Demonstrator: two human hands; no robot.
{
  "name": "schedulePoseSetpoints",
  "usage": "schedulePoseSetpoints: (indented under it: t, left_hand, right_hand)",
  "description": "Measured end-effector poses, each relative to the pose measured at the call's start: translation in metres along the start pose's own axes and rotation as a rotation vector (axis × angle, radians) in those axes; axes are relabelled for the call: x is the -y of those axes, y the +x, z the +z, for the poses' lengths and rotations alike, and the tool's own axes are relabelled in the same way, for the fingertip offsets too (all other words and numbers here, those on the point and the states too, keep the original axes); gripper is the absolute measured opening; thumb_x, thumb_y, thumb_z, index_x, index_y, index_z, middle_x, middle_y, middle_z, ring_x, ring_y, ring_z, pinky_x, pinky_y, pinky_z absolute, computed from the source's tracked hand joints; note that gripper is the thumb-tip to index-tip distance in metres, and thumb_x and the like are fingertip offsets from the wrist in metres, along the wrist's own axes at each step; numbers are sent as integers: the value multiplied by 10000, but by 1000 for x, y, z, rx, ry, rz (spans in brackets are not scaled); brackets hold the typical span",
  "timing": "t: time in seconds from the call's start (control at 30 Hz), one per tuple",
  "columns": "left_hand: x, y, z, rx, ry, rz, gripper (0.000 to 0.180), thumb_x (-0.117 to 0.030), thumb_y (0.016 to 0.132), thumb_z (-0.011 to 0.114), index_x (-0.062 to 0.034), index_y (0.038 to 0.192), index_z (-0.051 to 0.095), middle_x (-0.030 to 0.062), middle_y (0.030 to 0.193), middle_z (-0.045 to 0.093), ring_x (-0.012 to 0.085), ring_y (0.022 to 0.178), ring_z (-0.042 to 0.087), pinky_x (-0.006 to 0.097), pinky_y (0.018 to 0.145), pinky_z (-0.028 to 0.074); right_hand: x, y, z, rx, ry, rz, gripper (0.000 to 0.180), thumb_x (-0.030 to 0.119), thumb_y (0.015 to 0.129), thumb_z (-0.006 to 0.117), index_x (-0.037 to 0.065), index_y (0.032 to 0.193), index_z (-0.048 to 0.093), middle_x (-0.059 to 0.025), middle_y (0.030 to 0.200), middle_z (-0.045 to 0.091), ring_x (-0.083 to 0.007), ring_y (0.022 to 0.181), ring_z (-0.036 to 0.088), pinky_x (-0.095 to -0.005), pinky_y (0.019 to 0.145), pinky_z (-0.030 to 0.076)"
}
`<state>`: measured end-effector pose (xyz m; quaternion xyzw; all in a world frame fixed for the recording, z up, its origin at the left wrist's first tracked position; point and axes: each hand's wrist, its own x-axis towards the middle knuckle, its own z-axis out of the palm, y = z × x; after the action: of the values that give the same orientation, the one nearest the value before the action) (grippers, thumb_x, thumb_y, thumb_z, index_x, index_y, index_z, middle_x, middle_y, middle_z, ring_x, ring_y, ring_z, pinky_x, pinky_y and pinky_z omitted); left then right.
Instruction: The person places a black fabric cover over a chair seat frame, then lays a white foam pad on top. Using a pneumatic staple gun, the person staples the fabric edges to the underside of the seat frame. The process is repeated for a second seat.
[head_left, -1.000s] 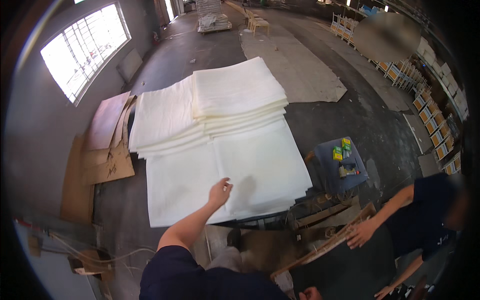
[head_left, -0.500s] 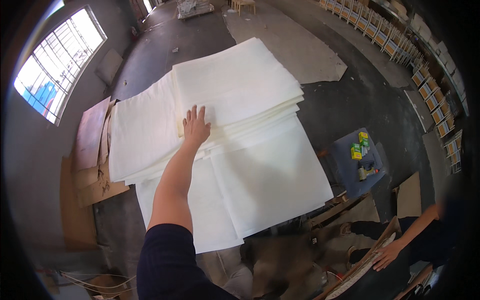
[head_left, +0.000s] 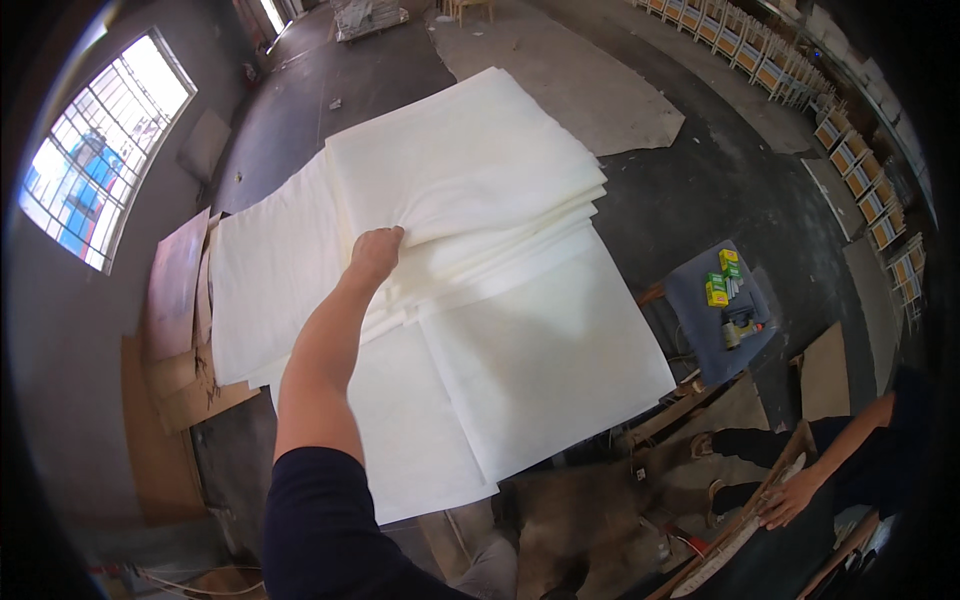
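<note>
Left to right: a barred window [head_left: 100, 150] in the grey wall; brown boards [head_left: 175, 330] leaning beside the counter; then the white sheets. One hand [head_left: 375, 252] is in view, reaching forward on a bare forearm from the lower edge; which hand it is cannot be told with certainty, though it appears to be the left. Its grip is closed on the near-left corner of the top sheet [head_left: 460, 170] of the folded stack, fingers tucked under the edge, which lifts into a slight fold. The stack [head_left: 500, 250] lies ahead and to the right of the grip, its long axis running up and right, away from the person. Flat sheets [head_left: 540, 370] lie below, nearer the person. Farther right, a blue stool [head_left: 700, 330] carries small green and yellow boxes [head_left: 720, 280]. At the lower right, another person's hand [head_left: 790, 495] holds a wooden strip [head_left: 740, 530].
</note>
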<state>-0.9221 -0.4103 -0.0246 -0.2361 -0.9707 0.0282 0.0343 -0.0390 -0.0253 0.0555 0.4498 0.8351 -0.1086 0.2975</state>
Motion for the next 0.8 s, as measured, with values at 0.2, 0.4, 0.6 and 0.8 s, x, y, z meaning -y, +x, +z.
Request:
schedulePoseSetpoints:
  t: [0.2, 0.4, 0.6, 0.8]
  left_hand:
    - [-25, -27, -51, -63, -113, 103, 277, -44, 947, 575, -57, 1178, 728, 196, 1026, 785, 394, 966, 767, 529, 838, 609]
    - [-59, -126, 1, 50, -350, 73, 375, -198, 987, 687, -109, 1348, 731, 203, 1254, 767, 365, 1156, 742, 498, 999, 600]
    - [-66, -176, 47, -110, -1136, -850, 700, -458, 1012, 774, -14, 1519, 587, 213, 1321, 747, 415, 1120, 747, 477, 983, 588]
    - [-30, -109, 51, 7, -2202, -975, 785, -495, 1016, 794, -27, 1577, 507, 164, 1492, 653, 337, 1400, 607, 478, 1175, 531]
  right_hand:
    - [-17, -9, 12, -323, -164, -264, 310, 314, 963, 747, 60, 1080, 613, -213, 1024, 703, -461, 994, 676, -560, 860, 527]
    - [-21, 0, 24, -133, 81, -95, 335, 333, 956, 754, 50, 1078, 623, -214, 1038, 704, -458, 1001, 677, -552, 873, 533]
    - [-11, -9, 13, -89, 58, -29, 373, 378, 943, 784, 52, 1054, 642, -210, 1040, 707, -451, 1010, 681, -546, 874, 538]
    - [-8, -3, -6, -336, -185, -218, 408, 417, 942, 799, 53, 1047, 647, -216, 1052, 721, -453, 1021, 694, -547, 872, 543]
